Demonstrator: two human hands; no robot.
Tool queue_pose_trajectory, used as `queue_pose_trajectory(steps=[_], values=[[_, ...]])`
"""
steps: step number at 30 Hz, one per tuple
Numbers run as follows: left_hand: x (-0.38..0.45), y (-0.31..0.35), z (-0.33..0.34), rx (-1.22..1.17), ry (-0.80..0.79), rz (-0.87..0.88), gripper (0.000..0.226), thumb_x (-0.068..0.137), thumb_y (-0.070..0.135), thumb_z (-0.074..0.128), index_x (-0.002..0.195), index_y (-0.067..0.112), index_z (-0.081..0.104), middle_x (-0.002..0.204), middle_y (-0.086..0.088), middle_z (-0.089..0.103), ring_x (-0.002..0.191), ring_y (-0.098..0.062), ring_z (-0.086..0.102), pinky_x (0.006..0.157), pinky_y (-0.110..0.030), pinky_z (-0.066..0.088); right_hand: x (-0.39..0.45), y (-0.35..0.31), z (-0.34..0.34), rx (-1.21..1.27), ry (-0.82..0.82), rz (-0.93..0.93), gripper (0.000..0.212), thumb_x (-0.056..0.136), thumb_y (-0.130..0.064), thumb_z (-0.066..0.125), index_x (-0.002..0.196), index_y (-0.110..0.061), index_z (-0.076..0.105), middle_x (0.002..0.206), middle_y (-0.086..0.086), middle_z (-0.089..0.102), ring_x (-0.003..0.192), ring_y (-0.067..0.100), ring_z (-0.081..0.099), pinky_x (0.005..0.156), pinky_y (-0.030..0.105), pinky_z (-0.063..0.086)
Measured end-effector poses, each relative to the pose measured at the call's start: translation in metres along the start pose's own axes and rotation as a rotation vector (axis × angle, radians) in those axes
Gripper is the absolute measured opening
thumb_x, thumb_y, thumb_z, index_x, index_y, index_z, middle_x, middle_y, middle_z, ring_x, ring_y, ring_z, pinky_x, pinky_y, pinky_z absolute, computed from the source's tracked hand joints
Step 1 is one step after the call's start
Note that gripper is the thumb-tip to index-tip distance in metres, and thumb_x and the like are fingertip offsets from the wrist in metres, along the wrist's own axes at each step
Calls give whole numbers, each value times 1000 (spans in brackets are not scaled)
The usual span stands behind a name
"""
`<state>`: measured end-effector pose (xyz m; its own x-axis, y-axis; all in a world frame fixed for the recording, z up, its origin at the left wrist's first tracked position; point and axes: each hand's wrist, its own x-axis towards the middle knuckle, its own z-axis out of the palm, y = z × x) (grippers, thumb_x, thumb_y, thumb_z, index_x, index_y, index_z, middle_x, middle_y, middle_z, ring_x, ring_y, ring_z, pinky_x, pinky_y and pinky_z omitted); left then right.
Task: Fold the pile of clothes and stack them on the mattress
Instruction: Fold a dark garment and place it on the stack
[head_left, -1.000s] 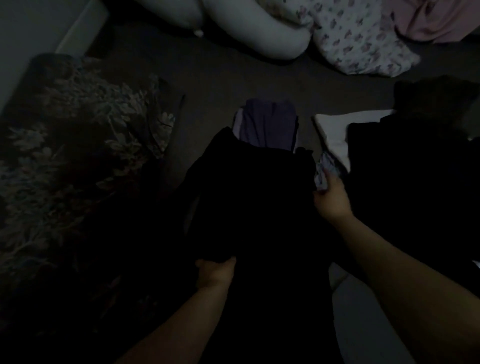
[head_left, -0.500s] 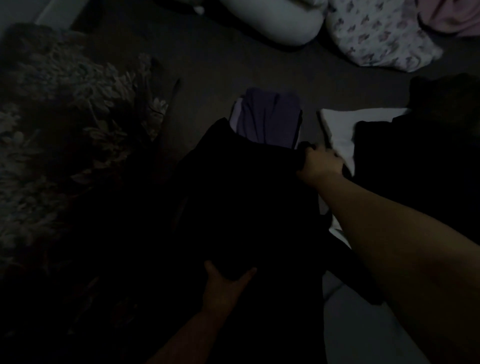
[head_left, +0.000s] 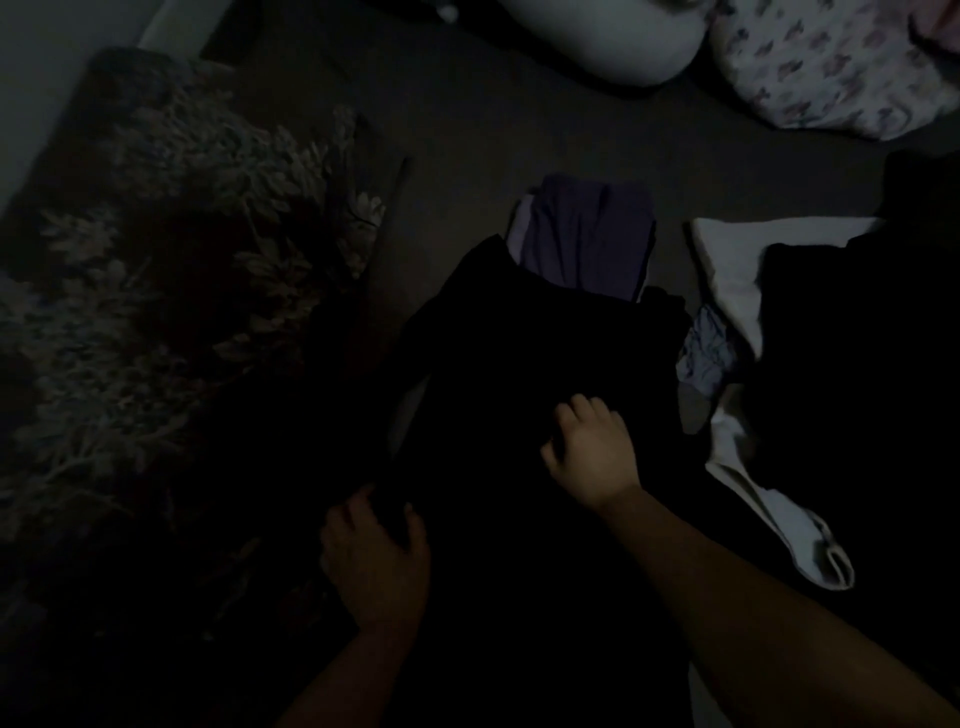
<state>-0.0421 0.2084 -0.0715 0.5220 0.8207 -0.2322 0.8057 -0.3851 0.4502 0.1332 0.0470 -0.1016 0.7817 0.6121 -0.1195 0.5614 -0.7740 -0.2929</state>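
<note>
Scene very dim. We find black garment (head_left: 545, 374) spread on grey mattress (head_left: 467, 119), centre of view, fold in hand but unfinished by our reckoning. Right hand (head_left: 592, 447) rests on it, fingers curled into cloth — whether gripping, we cannot tell. Left hand (head_left: 374, 561) at garment's near left edge, fingers bent over fabric; grip unclear. Purple folded item (head_left: 587, 234) lies just beyond — one piece apparently done. Dark pile (head_left: 857, 338) and white garment (head_left: 737, 270) at right remain.
</note>
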Motion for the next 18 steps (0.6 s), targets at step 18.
queue_pose_trajectory(steps=[18], values=[[54,8,-102,132,-217,702,31,83,29,58,110,15,62,101,-5,59,74,-24,64,53,-28,45,37,-215,-49,1537,-260,767,31,86,-14,66,116,-5,60,116,15,66,96,22,64,79,32,53]])
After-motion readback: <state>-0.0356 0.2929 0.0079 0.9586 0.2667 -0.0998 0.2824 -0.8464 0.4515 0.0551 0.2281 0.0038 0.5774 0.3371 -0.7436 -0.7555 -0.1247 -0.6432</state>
